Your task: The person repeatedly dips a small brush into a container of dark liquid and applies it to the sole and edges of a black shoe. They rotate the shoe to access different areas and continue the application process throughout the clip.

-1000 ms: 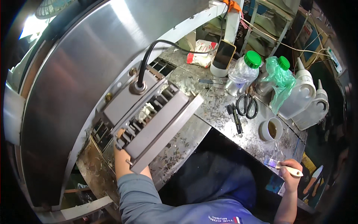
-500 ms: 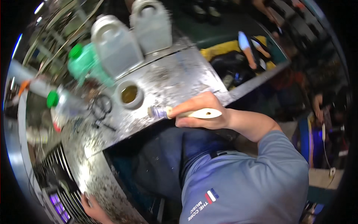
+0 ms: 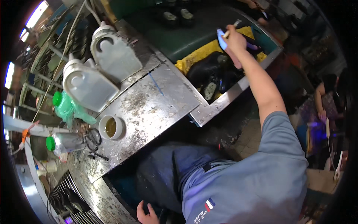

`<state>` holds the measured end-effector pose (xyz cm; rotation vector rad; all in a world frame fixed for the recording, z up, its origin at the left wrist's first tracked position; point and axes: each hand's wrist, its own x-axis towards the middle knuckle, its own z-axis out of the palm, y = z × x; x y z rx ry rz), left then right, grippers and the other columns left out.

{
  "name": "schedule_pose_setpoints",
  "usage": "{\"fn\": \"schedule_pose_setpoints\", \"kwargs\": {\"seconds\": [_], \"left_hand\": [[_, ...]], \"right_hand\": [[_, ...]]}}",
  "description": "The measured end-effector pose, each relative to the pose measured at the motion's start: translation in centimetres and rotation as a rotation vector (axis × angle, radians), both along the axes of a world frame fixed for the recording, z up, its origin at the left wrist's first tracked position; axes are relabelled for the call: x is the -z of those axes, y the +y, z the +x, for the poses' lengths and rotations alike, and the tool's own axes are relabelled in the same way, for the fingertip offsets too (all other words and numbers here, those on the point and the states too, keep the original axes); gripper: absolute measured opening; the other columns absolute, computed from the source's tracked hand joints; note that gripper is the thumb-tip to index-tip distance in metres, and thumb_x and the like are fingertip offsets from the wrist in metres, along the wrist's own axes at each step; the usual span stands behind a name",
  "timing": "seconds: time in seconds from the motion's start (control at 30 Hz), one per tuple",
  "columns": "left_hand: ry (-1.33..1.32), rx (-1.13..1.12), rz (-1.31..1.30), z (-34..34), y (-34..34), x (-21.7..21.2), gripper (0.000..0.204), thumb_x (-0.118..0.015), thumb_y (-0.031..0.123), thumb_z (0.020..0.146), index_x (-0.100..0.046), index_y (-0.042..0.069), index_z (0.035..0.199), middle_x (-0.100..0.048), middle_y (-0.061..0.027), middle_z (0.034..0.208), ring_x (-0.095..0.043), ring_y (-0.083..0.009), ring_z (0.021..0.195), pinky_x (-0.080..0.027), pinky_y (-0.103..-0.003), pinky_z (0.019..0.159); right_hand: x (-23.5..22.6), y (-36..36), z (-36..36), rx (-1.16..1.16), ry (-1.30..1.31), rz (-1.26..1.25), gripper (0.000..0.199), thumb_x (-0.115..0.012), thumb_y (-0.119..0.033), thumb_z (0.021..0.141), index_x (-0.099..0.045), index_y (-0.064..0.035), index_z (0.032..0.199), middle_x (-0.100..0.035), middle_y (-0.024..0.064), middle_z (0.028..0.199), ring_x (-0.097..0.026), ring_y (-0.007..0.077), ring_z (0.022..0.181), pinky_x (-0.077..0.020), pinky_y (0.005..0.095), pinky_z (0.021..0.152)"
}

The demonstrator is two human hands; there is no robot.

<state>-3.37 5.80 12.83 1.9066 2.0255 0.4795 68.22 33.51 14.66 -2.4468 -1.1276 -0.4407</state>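
Note:
My right hand (image 3: pixel 235 40) is stretched out over a bin at the far right, closed round a paintbrush (image 3: pixel 226 34) with a pale handle. Its fingers are right by a light blue and pink shoe-like piece (image 3: pixel 221 39); whether they touch it I cannot tell. Black shoes (image 3: pixel 209 71) lie on yellow lining (image 3: pixel 199 54) beneath. My left hand (image 3: pixel 146 214) is low, near my lap, with thumb and finger apart and nothing seen in it. On the metal bench stands a white cup (image 3: pixel 118 128) of yellowish-brown liquid.
Two translucent jugs (image 3: pixel 89 87) stand at the bench's back left. Near them are a green plastic bag (image 3: pixel 69 110), a clear bottle with a green cap (image 3: pixel 69 142) and black cords (image 3: pixel 93 139). A striped metal rack (image 3: pixel 71 194) is at lower left. Another person's arm (image 3: pixel 319 102) shows at right.
My right hand has gone from beside the cup out to the bin, carrying the paintbrush. My left hand has left the rack and moved right. The view has shifted.

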Motion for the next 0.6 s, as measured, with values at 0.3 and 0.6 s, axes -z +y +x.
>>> {"fn": "schedule_pose_setpoints", "kwargs": {"seconds": [0.3,0.6], "left_hand": [[-0.021,-0.022,0.104,1.6,-1.8,1.2,0.029,-0.081,0.015,0.081,-0.072,0.004,0.107,-0.074,-0.0141,0.107,-0.071,-0.033,0.101,-0.057,-0.04,0.089],[-0.044,0.023,0.143,2.4,-1.6,1.0,0.028,-0.08,0.02,0.083,-0.073,0.006,0.107,-0.075,-0.0112,0.107,-0.071,-0.029,0.104,-0.057,-0.039,0.091]], "right_hand": [[12.3,9.1,21.6,-0.182,-0.135,-0.153,0.051,-0.076,-0.035,0.088,-0.058,0.0006,0.119,-0.067,0.0284,0.114,-0.064,0.0469,0.112,-0.0528,0.0539,0.091],[11.6,8.1,26.6,-0.146,0.238,0.137,0.086,-0.084,-0.052,0.08,-0.055,0.0071,0.136,-0.059,0.0231,0.137,-0.061,0.034,0.124,-0.0468,0.0418,0.106]]}}
